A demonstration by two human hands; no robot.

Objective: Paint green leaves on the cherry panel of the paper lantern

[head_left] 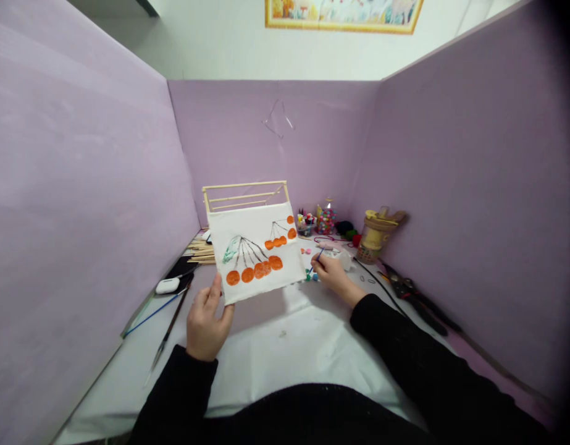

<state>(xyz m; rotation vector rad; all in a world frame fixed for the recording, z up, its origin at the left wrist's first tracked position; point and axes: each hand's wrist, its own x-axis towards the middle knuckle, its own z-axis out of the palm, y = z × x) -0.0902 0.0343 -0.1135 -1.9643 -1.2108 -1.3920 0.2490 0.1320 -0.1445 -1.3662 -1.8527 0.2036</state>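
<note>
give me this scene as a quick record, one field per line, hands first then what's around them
left hand: the left hand grips the lower left corner of a painted white sheet
right hand: the right hand holds a thin blue brush beside the sheet's right edge
picture: orange round shapes on dark stems, with a green patch at left
behind sheet: a frame of thin wooden sticks
table left: white case, long dark brush
table right: black-and-red cutters
table back: jar of colourful balls
</note>
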